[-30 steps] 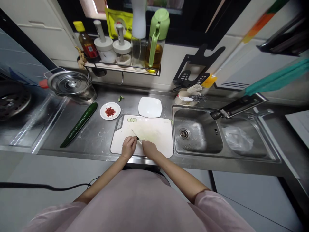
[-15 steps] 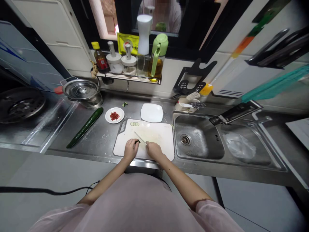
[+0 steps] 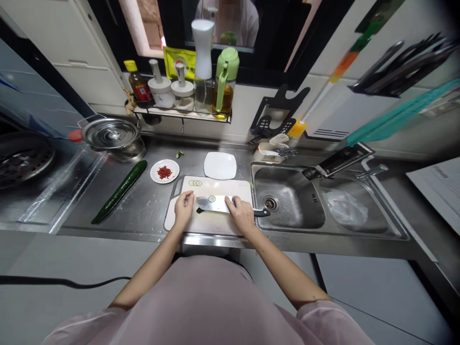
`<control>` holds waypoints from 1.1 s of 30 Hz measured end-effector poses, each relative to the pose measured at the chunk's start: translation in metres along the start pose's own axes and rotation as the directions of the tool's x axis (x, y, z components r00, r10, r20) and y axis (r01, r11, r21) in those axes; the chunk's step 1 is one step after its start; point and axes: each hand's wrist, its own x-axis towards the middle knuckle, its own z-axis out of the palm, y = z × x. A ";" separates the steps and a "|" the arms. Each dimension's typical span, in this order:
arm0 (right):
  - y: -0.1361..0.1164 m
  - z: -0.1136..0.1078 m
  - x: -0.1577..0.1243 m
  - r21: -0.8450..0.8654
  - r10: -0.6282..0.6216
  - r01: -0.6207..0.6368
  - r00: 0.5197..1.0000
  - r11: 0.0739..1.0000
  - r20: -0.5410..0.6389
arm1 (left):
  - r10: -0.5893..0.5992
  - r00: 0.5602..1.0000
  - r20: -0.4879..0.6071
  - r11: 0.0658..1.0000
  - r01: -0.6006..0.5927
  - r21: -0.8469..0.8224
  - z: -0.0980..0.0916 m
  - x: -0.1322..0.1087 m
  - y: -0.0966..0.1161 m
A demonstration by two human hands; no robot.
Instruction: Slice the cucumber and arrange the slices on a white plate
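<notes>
One steel counter (image 3: 143, 211) bears a white board (image 3: 206, 223) beside the sink (image 3: 298, 194).

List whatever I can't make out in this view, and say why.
Head view: whether the left hand pinches anything; its curled fingers hide it.
Head view: the middle of the knife, covered by the right hand.
Head view: the inside of the metal pot, under its lid.
Head view: print on the paper, too small; the right edge cuts it off.
Head view: wording on the yellow-capped bottle, too small.
</notes>
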 end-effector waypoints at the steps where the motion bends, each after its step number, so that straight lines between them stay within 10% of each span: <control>1: 0.002 -0.001 -0.001 0.001 -0.007 0.007 1.000 1.000 -0.004 | 0.036 0.996 0.078 0.999 -0.037 0.009 0.001 0.005 0.006; 8: 0.009 0.002 -0.006 0.008 -0.058 0.058 0.997 0.998 -0.042 | 0.195 0.899 0.392 0.940 -0.286 0.188 0.015 0.008 0.041; 14: 0.014 0.012 -0.008 -0.041 -0.026 0.025 0.999 0.999 -0.041 | 0.164 0.913 0.374 0.955 -0.243 0.173 0.028 0.004 0.045; 23: 0.025 0.027 -0.007 -0.065 0.021 -0.025 0.998 0.998 -0.053 | -0.191 0.962 0.197 0.951 0.132 0.281 0.044 0.038 0.026; 33: 0.036 0.040 -0.006 -0.028 0.051 -0.057 0.983 0.998 -0.176 | -0.096 0.970 0.223 0.899 -0.011 0.438 0.060 0.083 0.002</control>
